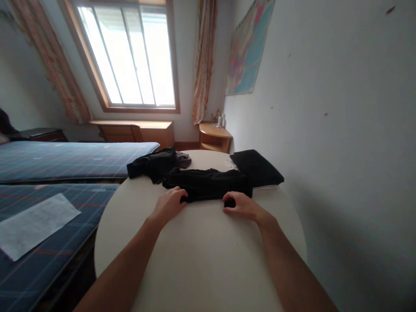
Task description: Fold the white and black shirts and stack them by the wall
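A black garment (211, 183), folded into a wide strip, lies across the white round table (208, 251). My left hand (170, 203) grips its near left edge, fingers curled over the cloth. At the near right edge my right hand (242, 205) pinches a bunched bit of the same black cloth between thumb and fingers. Which kind of garment it is, I cannot tell. Behind it on the left is a crumpled dark garment (156, 162) with a greyish piece (183, 159) beside it. To the right rests a flat folded black cloth (258, 168), with something white under it.
Two plaid mattresses (74, 160) are on the left, the nearer one bearing a sheet of paper (37, 223). The white wall (344, 173) runs close along the table's right side. A wooden corner shelf (214, 130) and a low cabinet (156, 130) stand beyond, under the window (130, 56).
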The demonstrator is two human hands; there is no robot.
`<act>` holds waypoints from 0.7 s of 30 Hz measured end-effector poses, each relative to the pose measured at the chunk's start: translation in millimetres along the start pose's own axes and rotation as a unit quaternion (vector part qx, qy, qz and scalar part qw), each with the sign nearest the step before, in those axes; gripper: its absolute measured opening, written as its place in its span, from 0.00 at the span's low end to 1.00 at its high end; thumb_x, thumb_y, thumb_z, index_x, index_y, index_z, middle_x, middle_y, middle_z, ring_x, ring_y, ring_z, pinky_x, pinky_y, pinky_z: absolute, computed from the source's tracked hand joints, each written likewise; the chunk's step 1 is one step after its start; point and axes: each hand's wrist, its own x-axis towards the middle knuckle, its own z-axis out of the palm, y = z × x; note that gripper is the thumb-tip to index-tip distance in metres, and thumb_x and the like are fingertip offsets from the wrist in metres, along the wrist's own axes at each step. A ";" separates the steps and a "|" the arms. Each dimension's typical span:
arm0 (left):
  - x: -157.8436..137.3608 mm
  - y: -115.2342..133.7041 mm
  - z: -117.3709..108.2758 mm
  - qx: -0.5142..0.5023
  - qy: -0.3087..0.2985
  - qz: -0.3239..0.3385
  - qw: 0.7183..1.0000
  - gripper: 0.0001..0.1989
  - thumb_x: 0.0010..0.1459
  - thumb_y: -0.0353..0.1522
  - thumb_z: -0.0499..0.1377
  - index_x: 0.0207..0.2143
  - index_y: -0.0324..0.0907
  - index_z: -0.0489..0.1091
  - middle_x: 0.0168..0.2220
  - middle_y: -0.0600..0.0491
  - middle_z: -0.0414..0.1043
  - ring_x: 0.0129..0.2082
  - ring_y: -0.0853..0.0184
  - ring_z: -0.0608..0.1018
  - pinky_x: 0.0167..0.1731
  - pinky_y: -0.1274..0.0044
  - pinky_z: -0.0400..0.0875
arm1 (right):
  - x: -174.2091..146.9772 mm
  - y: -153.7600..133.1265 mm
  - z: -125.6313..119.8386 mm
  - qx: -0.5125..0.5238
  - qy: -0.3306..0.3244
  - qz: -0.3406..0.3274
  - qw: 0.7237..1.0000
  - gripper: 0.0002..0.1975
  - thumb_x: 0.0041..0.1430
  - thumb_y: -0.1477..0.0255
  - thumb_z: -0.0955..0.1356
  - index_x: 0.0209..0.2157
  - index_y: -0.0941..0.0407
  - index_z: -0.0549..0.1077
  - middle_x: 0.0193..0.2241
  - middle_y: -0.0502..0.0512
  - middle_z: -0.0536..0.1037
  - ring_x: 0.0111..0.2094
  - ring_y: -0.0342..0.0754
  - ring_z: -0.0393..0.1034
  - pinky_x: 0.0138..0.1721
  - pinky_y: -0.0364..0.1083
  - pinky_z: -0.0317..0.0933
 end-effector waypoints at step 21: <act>29.5 -49.1 1.2 -0.316 0.284 -0.190 0.885 0.18 0.57 0.42 0.56 0.39 0.37 0.74 0.30 0.50 0.76 0.29 0.65 0.76 0.29 0.77 0.70 | 5.5 40.5 -26.8 0.010 0.508 0.074 0.858 0.15 0.58 0.68 0.63 0.44 0.58 0.72 0.43 0.64 0.76 0.40 0.53 0.71 0.43 0.53 0.66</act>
